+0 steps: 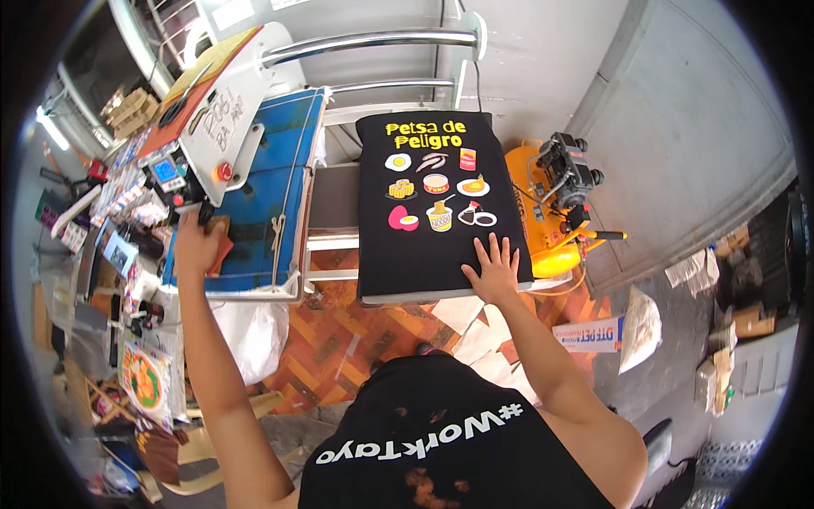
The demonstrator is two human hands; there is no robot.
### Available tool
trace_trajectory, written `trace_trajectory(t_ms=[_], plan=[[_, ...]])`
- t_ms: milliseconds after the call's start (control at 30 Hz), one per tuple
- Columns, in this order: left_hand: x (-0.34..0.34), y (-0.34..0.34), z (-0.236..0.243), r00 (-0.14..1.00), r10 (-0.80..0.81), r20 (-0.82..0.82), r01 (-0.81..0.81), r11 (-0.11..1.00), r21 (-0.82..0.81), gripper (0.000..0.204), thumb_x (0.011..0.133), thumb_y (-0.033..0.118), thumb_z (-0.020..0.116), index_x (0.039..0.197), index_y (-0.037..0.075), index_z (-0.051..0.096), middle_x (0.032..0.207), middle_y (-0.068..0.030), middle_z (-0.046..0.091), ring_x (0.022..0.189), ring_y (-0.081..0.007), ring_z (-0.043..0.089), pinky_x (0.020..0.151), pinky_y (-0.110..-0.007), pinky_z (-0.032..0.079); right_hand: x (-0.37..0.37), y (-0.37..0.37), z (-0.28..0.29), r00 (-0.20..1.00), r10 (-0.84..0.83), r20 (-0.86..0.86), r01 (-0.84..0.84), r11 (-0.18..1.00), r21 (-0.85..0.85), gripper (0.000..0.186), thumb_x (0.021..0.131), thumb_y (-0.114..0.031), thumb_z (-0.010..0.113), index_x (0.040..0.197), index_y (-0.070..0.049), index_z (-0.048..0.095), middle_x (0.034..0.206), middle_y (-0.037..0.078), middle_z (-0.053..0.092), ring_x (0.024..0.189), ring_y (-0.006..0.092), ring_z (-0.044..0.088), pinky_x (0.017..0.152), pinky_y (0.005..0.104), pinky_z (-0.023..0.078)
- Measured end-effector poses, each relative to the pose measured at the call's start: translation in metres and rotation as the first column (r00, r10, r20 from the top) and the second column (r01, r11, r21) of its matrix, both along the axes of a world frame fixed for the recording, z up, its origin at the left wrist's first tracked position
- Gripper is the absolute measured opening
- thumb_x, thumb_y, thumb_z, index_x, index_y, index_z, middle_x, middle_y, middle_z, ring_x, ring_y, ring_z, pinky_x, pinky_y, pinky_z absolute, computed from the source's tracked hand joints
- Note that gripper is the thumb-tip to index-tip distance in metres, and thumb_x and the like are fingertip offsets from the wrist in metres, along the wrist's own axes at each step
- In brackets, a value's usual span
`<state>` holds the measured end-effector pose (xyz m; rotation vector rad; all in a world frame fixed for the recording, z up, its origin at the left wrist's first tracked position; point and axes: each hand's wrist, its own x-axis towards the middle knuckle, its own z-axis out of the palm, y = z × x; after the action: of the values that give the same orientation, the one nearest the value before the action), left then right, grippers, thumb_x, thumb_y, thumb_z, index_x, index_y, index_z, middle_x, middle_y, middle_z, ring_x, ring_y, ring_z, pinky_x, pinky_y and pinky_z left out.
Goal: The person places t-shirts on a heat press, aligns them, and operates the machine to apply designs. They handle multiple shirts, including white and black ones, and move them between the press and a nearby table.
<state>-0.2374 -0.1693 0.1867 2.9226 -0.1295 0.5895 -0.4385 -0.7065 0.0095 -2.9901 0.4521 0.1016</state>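
Note:
A black printed T-shirt (pixel 432 259), with yellow lettering and small food pictures, lies spread over the flat lower plate of a heat press. My right hand (pixel 494 270) rests palm down with fingers spread on its near right corner. To the left is the press's blue upper plate (pixel 254 216), with cord tied along it. Above that plate's left edge, my left hand (pixel 197 242) is curled at a dark part beneath the control box (pixel 168 172); what its fingers hold is hard to make out. Beside this hand is an orange-brown piece (pixel 222 250).
An orange air compressor (pixel 530 199) stands right of the shirt. Chrome bars (pixel 369 44) cross behind the press. A cluttered bench with a phone-like screen (pixel 119 253) lies left. Paper sheets (pixel 475 339) and a printed cardboard piece (pixel 589 335) lie on the floor.

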Motion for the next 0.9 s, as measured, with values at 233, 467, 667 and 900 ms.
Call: trace_trajectory(t_ms=[233, 467, 667, 900], plan=[[-0.007, -0.040, 0.006, 0.997, 0.071, 0.000, -0.071, 0.992, -0.102, 0.059, 0.076, 0.018, 0.063, 0.129, -0.004, 0.052, 0.132, -0.0249, 0.054, 0.119, -0.0437, 0.055, 0.099, -0.048, 0.046, -0.035, 0.013, -0.003, 0.750, 0.088, 0.655, -0.286, 0.937, 0.202, 0.036, 0.081, -0.014, 0.071, 0.113, -0.002, 0.065, 0.140, 0.023, 0.047, 0.138, 0.0453, 0.035, 0.115, 0.0575, 0.028], [-0.052, -0.134, 0.007, 0.999, 0.038, -0.020, -0.041, 0.990, -0.133, 0.056, 0.079, 0.023, 0.065, 0.127, -0.004, 0.052, 0.133, -0.0314, 0.050, 0.119, -0.0480, 0.053, 0.100, -0.051, 0.046, -0.017, 0.070, 0.062, 0.626, 0.033, 0.779, -0.484, 0.800, 0.355, 0.023, 0.078, -0.005, 0.072, 0.101, -0.002, 0.068, 0.123, 0.019, 0.061, 0.121, 0.0397, 0.054, 0.101, 0.0469, 0.046], [-0.116, -0.140, 0.010, 0.565, -0.823, -0.063, 0.706, 0.522, -0.479, 0.053, 0.081, 0.011, 0.070, 0.132, 0.005, 0.057, 0.145, -0.0257, 0.043, 0.115, -0.0368, 0.059, 0.102, -0.048, 0.046, 0.059, 0.149, 0.156, 0.503, 0.140, 0.853, -0.581, 0.785, 0.214, 0.026, 0.081, -0.006, 0.072, 0.106, -0.002, 0.067, 0.127, 0.020, 0.061, 0.121, 0.0382, 0.056, 0.102, 0.0457, 0.045], [-0.165, 0.068, -0.079, 0.801, -0.595, -0.065, 0.487, 0.712, -0.505, 0.033, 0.080, 0.005, 0.070, 0.113, 0.004, 0.066, 0.112, -0.0166, 0.064, 0.101, -0.0346, 0.064, 0.089, -0.040, 0.052, 0.152, 0.225, 0.183, 0.371, -0.165, 0.914, 0.020, 0.985, 0.170, 0.087, 0.091, -0.043, 0.068, 0.150, 0.007, 0.027, 0.154, 0.031, 0.028, 0.145, 0.0452, 0.026, 0.119, 0.0476, 0.023]])
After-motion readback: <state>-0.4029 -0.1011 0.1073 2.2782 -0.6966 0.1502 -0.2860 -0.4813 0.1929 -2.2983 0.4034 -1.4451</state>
